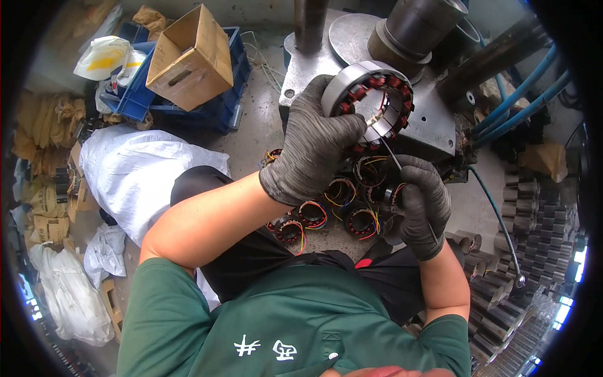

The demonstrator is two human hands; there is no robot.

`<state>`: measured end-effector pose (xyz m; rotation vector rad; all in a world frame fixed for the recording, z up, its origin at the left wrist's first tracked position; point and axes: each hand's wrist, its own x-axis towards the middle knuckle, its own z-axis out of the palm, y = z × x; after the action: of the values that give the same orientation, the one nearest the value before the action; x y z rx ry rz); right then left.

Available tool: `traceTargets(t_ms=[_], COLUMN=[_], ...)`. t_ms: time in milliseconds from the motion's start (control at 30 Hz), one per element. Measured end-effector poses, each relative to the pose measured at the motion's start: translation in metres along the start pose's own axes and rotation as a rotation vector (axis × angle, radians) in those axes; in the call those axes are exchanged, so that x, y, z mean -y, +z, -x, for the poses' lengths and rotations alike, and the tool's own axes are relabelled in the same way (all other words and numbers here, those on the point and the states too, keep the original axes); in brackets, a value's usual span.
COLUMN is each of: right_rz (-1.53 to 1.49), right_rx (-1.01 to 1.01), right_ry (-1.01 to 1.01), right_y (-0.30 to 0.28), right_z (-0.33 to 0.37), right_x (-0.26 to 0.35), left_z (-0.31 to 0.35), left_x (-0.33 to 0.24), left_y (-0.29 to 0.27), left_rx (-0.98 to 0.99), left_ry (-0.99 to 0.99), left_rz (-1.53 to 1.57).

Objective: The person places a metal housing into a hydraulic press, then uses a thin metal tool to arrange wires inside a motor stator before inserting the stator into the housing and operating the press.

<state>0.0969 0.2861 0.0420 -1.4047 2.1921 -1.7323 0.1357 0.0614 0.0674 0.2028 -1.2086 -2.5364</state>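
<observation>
My left hand [314,141], in a dark grey glove, is closed round the side of a motor stator [342,85]. A shiny steel ring surrounds its red-brown windings, and it is tilted with its opening facing up and to the right. My right hand [424,204], gloved alike, grips a thin metal rod [392,152]. The rod's far end reaches the lower rim of the stator, by my left thumb; whether it touches the windings I cannot tell. Below the hands several wound stators [361,222] with red, blue and yellow leads lie on the floor.
Behind the stator stands a press with a metal bed [433,129], a thick cylinder [421,28] and blue hoses [524,94]. A cardboard box [191,69] sits on blue crates [220,113] at far left. White sacks [138,169] lie left; stacked metal cores [540,232] stand right.
</observation>
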Motion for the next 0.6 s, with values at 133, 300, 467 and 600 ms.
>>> traceTargets(t_ms=[133,300,467,600], right_rz=[0.07,0.218,0.429,0.436], right_rx=[-0.039,-0.012,0.073,0.059], right_ry=[-0.059,-0.03,-0.122,-0.171], right_y=[0.008,0.015,0.01,0.001], right_z=[-0.003,-0.009,-0.016,-0.015], right_x=[0.002,0.003,0.007,0.019], left_z=[-0.001,0.008,0.007,0.001], left_x=[0.0,-0.006,0.009,0.002], left_y=[-0.004,0.014,-0.001,0.001], left_rx=[0.021,-0.036,0.09,0.033], left_ry=[0.111,0.032,0.209,-0.065], left_rz=[-0.281,-0.471,-0.86,-0.219])
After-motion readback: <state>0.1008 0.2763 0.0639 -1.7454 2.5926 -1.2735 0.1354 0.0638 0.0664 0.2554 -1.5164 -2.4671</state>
